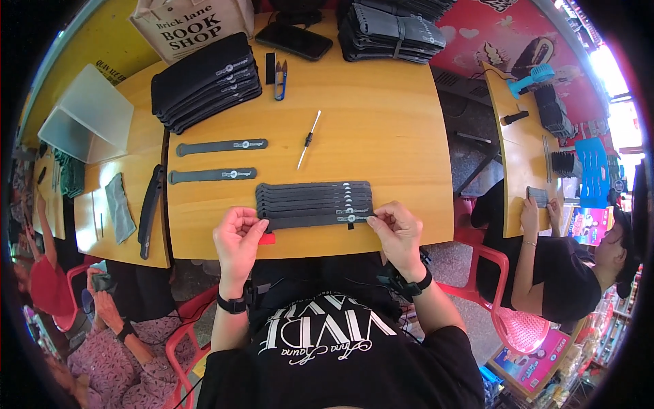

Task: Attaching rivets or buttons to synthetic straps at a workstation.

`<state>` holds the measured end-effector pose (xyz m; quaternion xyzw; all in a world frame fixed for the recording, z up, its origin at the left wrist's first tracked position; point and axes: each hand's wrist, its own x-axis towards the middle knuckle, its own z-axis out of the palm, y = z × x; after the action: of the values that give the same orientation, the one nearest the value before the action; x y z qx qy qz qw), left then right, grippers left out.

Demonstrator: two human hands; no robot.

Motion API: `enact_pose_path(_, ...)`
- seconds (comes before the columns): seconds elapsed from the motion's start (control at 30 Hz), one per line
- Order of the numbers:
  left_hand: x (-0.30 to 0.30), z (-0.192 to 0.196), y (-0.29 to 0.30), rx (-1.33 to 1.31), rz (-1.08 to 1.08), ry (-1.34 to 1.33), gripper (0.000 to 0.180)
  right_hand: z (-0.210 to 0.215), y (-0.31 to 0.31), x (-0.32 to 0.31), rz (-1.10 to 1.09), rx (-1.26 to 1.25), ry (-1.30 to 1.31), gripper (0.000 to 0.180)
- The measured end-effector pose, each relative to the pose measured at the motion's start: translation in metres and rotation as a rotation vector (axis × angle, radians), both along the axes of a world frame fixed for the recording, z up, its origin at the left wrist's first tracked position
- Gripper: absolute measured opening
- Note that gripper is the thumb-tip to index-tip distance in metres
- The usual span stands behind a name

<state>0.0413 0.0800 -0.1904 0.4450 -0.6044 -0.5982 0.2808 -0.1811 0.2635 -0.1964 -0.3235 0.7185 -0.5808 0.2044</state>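
Several dark grey straps with white print (313,198) lie overlapped in a fanned row near the table's front edge. My left hand (240,235) pinches the left end of the nearest strap (306,221), thumb and fingers together. At its right end, my right hand (398,232) pinches the same strap. Beside my left fingertips is a small red object (268,239), partly hidden. A small black tab (351,226) pokes out below the row. Farther off lie two separate grey straps, an upper one (218,146) and a lower one (212,175).
A thin pale rod with a black middle (308,140) and blue-handled thread snips (280,82) lie beyond the row. Strap stacks stand at back left (204,85) and back right (388,34), with a black phone (294,42) between. People sit at both sides.
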Motion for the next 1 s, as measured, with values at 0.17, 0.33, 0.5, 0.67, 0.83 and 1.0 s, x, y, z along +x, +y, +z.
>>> enact_pose_path(0.17, -0.0014, -0.0011, -0.0002, -0.017, -0.002, -0.018, 0.019, -0.0001, -0.0007, -0.0010, -0.002, 0.013, 0.008, 0.013)
enact_pose_path(0.33, -0.0017, -0.0018, 0.0005, -0.028, 0.005, -0.033, 0.020, -0.0010, -0.0025, 0.0007, -0.039, 0.037, 0.021, 0.013)
enact_pose_path(0.5, -0.0023, -0.0013, -0.0003, -0.045, -0.001, -0.054, 0.019, 0.0023, -0.0064, 0.0020, -0.056, 0.067, 0.056, 0.015)
enact_pose_path(0.67, -0.0021, -0.0036, -0.0014, -0.050, 0.001, -0.050, 0.019, 0.0009, -0.0068, 0.0019, -0.063, 0.093, 0.070, 0.015)
enact_pose_path(0.83, -0.0035, -0.0017, -0.0018, -0.056, 0.000, -0.048, 0.019, 0.0020, -0.0082, 0.0020, -0.068, 0.087, 0.069, 0.015)
enact_pose_path(1.0, -0.0038, -0.0020, -0.0016, -0.052, -0.001, -0.044, 0.019, 0.0019, -0.0085, 0.0026, -0.078, 0.086, 0.052, 0.015)
